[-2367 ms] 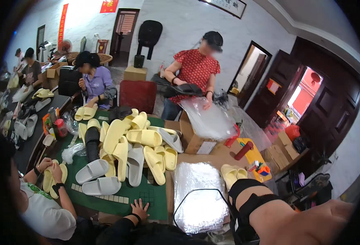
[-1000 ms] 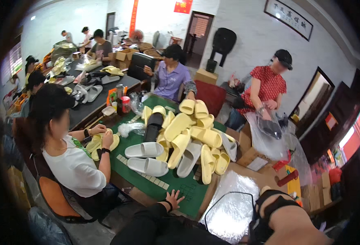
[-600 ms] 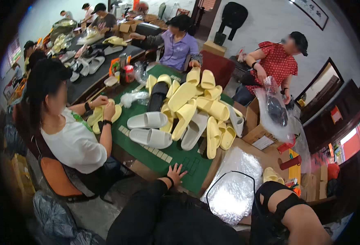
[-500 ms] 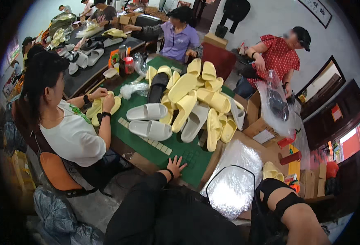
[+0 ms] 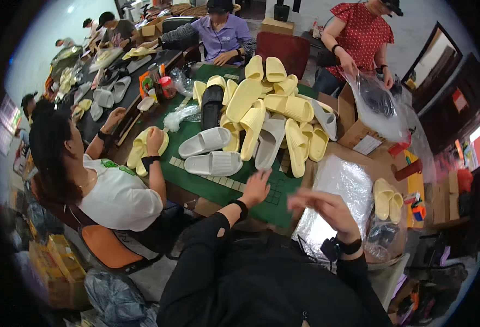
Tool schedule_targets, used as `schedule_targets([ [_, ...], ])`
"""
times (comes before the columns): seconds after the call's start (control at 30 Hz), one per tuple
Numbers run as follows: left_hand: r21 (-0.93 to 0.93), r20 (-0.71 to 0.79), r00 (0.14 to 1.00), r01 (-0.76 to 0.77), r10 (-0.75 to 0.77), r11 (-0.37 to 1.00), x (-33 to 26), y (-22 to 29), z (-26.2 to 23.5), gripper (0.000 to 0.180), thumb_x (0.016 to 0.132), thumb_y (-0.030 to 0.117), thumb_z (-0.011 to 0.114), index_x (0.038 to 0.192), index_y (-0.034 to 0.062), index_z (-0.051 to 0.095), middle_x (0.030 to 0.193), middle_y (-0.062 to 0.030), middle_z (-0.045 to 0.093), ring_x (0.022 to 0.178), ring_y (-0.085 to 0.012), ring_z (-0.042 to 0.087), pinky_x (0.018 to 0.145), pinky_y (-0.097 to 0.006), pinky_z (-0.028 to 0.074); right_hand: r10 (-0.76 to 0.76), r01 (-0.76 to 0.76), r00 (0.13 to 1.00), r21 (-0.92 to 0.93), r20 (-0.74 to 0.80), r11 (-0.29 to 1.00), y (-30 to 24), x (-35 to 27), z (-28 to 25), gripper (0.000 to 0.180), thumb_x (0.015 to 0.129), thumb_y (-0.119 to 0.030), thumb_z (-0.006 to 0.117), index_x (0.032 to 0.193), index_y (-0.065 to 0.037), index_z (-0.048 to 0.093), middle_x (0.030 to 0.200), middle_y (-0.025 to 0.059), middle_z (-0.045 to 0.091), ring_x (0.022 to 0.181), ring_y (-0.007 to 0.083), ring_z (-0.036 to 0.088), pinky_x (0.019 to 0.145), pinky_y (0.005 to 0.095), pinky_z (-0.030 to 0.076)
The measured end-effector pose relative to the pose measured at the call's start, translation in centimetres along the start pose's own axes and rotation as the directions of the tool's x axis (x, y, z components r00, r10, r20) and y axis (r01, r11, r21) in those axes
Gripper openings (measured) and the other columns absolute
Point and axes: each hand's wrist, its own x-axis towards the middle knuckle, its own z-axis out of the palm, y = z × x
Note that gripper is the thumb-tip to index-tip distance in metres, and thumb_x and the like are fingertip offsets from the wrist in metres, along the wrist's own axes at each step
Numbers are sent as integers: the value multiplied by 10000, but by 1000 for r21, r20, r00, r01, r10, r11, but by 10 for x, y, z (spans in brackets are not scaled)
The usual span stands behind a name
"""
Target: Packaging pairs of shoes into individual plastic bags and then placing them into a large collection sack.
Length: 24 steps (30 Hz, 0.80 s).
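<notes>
My left hand point(image 5: 257, 189) hovers over or rests on the green mat point(image 5: 207, 194), its fingers stretched toward the grey slippers and nothing in it. To its right my right hand point(image 5: 327, 211) is slightly blurred, fingers extended leftward, apparently holding nothing. It is above the left edge of a stack of clear plastic bags point(image 5: 340, 188). Ahead of both hands lies a heap of yellow slippers point(image 5: 289, 107). A grey slipper point(image 5: 270, 143) leans against its front, and a pair of grey slippers point(image 5: 212, 163) lies at the left. One black slipper point(image 5: 211, 109) stands among them.
A pair of yellow slippers point(image 5: 387, 200) lies right of the bags. Behind is an open cardboard box point(image 5: 360, 128). At the left a person in white point(image 5: 120, 191) handles yellow slippers. Others sit or stand across the table, one holding a plastic bag point(image 5: 379, 103).
My right hand has swung in from the lower right to above the bags. My left hand has lifted from lying flat and reached toward the grey slippers. The view has shifted.
</notes>
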Motion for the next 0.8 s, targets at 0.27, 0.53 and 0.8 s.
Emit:
schedule_targets([
  [0.27,-162,-480,405,831,-778,533,45,-64,-51,848,754,314,616,1365,39,97,1294,-301,288,1200,-435,279,988,-511,210,645,-811,467,-584,-605,39,242,-62,-41,821,732,-530,551,1374,-167,191,1360,258,244,1216,466,279,918,639,249],
  [0.53,-676,-162,700,435,-695,595,66,-176,-69,1087,602,3,701,1364,43,-73,1326,-194,299,1222,-283,316,1012,-358,259,493,-842,536,-476,-685,253,302,-85,-14,788,763,-406,563,1371,-110,157,1332,297,249,1210,477,270,954,566,276],
  [0.8,-727,-75,551,540,-831,424,70,-166,-64,742,656,-55,587,1313,16,251,1225,-178,422,1094,-289,444,903,-397,373,234,-705,705,-627,-669,332,336,-111,-7,743,730,-286,590,1314,4,235,1254,386,266,1188,513,254,998,493,251],
])
